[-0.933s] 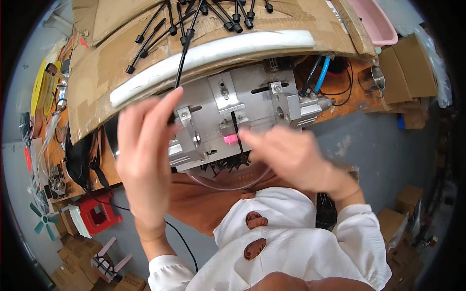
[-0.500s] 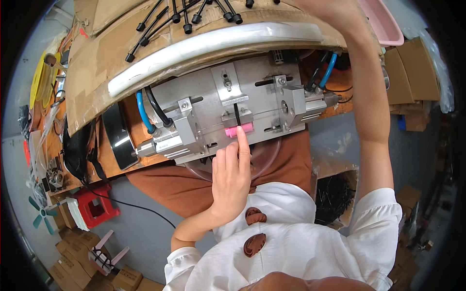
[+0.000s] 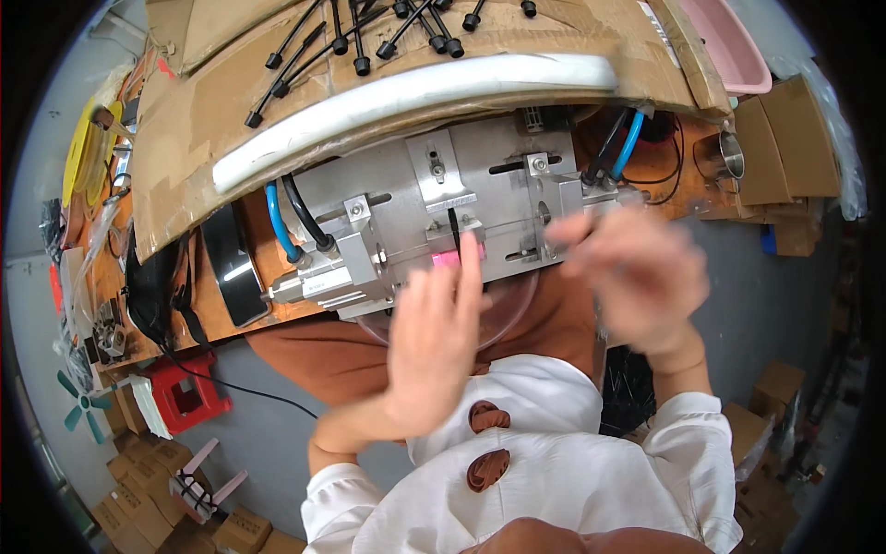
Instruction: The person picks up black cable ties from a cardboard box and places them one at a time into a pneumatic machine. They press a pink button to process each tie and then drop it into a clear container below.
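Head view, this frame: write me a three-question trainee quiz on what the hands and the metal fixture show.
1. True or false: the left hand has a fingertip at the pink piece on the metal fixture.
2. The blurred right hand is: A) up on the cardboard among the black cable ties; B) in front of the fixture's right end; C) on the red stool.
3. What colour is the hose running beside the black one at the fixture's left end?

Key: 1 true; 2 B; 3 blue.
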A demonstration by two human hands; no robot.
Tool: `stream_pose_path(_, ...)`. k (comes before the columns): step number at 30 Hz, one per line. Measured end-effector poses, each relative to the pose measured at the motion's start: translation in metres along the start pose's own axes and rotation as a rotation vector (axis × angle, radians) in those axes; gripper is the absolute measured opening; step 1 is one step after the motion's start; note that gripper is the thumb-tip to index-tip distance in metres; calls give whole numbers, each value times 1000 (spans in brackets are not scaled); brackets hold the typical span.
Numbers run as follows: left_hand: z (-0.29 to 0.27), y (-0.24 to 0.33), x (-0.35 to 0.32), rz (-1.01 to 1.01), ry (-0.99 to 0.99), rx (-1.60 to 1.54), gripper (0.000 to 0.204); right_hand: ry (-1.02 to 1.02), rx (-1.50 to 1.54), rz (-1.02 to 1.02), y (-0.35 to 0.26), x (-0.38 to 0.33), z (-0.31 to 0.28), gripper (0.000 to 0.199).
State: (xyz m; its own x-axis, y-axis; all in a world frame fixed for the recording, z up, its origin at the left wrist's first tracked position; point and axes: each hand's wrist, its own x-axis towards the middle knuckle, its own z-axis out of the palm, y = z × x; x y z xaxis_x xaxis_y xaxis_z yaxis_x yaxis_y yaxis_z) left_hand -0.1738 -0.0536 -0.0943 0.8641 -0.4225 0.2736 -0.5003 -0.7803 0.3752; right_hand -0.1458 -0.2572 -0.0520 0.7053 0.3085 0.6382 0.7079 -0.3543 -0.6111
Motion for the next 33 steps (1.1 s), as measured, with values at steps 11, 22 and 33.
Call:
stream_pose_path(11,-77,-101,168,96,252,80,19,-104,-227,158,3,-65,94,60)
stream_pose_path(22,-36,-9,4,82,301,58,55,60,-1033,67,43,84,-7,17)
stream_pose_path(33,29,6,-18,-5,-1,123,71,23,184,633,70,151,-92,21)
